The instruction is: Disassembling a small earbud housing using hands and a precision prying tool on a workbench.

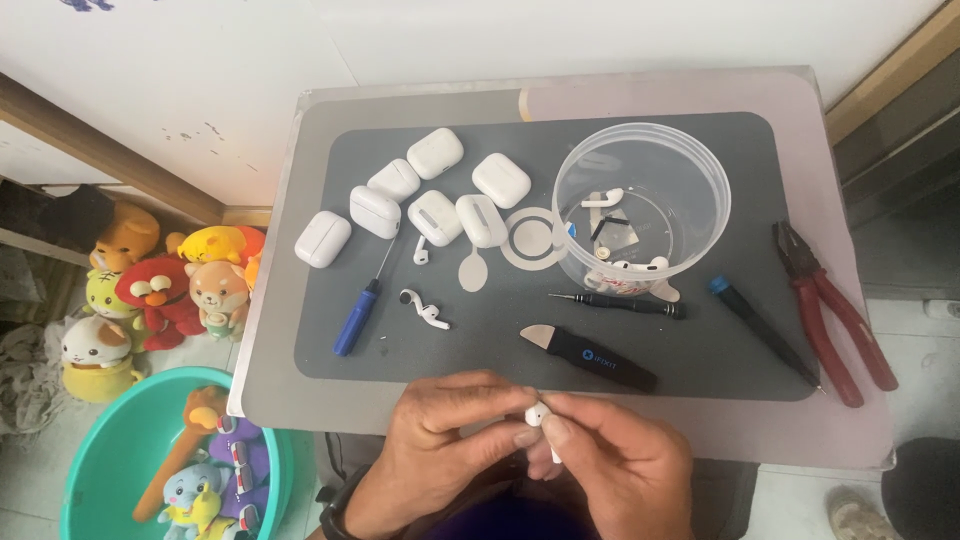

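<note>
White earbud (537, 415) pinched between both hands at 6 o'clock edge of desk (270, 390). Left hand (440, 450) fingers closed on bud head; right hand (615, 465) fingers grip stem, hidden below. Long axis roughly 12–6.

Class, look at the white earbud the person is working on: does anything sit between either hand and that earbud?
Nothing visible does. The left hand and right hand both pinch the white earbud directly with their fingertips, at the near edge of the table. The black pry tool lies apart, farther back on the grey mat.
</note>
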